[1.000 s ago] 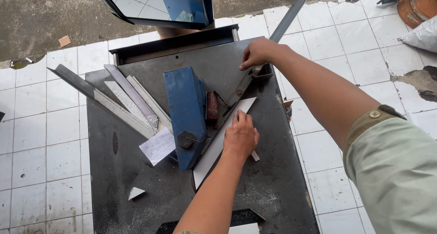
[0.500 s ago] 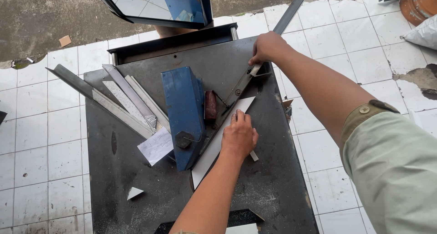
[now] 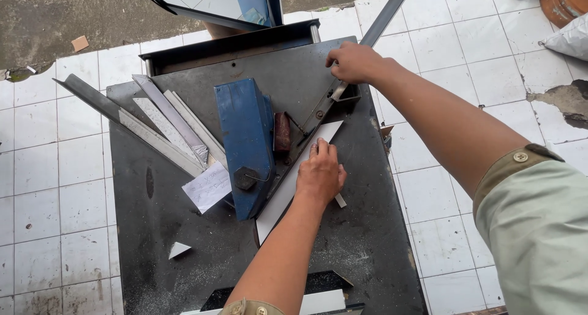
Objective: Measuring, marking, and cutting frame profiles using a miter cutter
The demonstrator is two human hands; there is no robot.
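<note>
Left hand (image 3: pixel 320 175) on flat white strip (image 3: pixel 293 181)

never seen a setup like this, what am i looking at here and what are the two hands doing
This is one view from a camera worn on the person's head, looking down at their own bare hands; there is no robot. Before them stands a dark metal work table on a white tiled floor. A blue saw guard sits in its middle. The left hand presses flat on a long white strip lying beside the guard. The right hand closes around a long grey metal bar that runs off the table's far corner. To the left lie grey metal offcuts and a slip of paper.
</note>
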